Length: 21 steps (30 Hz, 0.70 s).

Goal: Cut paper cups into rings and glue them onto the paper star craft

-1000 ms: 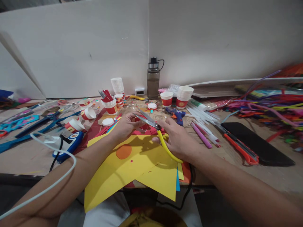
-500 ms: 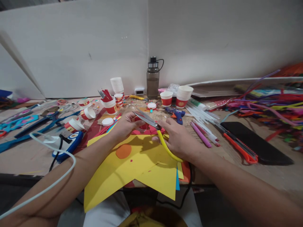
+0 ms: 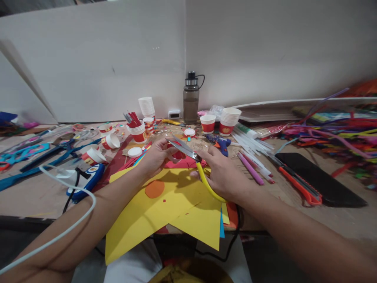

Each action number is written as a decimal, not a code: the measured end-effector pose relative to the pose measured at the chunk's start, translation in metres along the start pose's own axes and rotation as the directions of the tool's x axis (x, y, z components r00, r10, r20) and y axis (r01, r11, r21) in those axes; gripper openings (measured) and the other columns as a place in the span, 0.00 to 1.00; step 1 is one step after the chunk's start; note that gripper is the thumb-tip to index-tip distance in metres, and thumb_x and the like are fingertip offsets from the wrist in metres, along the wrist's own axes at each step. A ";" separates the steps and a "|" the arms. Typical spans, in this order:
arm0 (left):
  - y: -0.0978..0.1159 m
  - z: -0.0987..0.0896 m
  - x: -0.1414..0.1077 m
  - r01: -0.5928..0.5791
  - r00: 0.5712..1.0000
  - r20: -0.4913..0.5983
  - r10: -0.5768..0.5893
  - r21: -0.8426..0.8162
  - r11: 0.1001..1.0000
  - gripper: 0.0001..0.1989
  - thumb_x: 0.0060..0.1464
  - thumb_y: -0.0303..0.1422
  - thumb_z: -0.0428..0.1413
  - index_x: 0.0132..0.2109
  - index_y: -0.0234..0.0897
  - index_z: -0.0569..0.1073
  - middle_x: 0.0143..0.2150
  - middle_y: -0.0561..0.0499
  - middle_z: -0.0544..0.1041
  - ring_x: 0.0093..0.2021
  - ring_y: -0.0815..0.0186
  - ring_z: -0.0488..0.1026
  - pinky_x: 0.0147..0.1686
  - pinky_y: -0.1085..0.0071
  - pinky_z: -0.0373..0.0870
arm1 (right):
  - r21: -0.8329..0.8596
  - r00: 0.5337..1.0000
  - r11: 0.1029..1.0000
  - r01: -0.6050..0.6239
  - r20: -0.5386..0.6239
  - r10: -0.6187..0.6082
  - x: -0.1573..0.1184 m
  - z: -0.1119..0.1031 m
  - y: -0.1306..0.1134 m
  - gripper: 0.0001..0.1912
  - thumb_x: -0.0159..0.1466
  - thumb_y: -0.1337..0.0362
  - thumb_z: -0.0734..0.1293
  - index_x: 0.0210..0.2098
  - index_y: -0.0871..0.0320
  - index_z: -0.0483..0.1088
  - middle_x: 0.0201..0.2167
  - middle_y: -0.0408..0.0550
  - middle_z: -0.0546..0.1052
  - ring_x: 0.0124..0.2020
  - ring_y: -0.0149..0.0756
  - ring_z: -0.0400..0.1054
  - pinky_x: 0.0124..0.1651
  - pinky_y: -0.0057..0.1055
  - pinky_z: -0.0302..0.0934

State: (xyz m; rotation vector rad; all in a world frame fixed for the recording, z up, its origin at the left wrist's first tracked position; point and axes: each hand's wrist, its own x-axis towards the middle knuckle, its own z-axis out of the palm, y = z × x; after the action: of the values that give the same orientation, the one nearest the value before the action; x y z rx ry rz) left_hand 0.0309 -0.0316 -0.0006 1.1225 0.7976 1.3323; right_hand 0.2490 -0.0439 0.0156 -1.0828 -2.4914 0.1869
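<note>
Scissors (image 3: pixel 196 158), at the center of the frame, between the two hands. Held in the right hand (image 3: pixel 219 172), just right of center, with fingers closed around the yellow handles. Point blades-first to the upper left, toward the left hand (image 3: pixel 156 157), with tips slightly parted and close to its fingers. Cannot tell whether touching them. In the left hand, left of center, pinched between thumb and fingers: a red piece (image 3: pixel 177 155), partly hidden by the blades. Below both hands, across the lower center of the frame: yellow paper (image 3: pixel 138 224), with an orange disc (image 3: pixel 154 189) lying on it just below the left wrist. Just beyond the left hand, to its left: a white lid (image 3: pixel 134 152). Toward the upper center, upright near the wall: a bottle (image 3: pixel 191 103). Just beyond the right hand: a glue gun (image 3: pixel 223 146). Farther right: a pink marker (image 3: pixel 250 169), then an orange cutter (image 3: pixel 300 187) alongside a black slab (image 3: pixel 330 182).
</note>
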 end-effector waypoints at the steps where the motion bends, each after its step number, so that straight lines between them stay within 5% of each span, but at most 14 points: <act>1: 0.000 0.002 0.000 0.007 1.000 -0.014 -0.008 -0.004 1.000 0.19 0.39 0.36 0.69 0.37 0.33 0.72 0.28 0.51 0.77 0.26 0.68 0.76 0.20 0.78 0.72 | 0.012 1.000 1.000 0.002 0.000 -0.002 0.000 0.000 0.000 0.30 0.63 0.43 0.59 0.58 0.54 0.61 0.45 0.55 0.65 0.39 0.42 0.67 0.42 0.37 0.63; 21: 0.000 0.003 -0.002 0.032 0.999 -0.023 -0.032 0.012 0.999 0.19 0.38 0.35 0.69 0.34 0.32 0.71 0.26 0.52 0.77 0.24 0.68 0.76 0.20 0.78 0.72 | -0.013 1.000 1.000 0.017 0.009 -0.017 0.000 -0.001 -0.001 0.28 0.65 0.45 0.59 0.55 0.58 0.63 0.40 0.53 0.66 0.34 0.39 0.65 0.39 0.36 0.62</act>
State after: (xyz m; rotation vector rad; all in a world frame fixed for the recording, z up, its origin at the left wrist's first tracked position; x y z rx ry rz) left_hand 0.0337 -0.0337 0.0004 1.1018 0.8380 1.3168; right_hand 0.2485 -0.0449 0.0170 -1.0677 -2.5124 0.1710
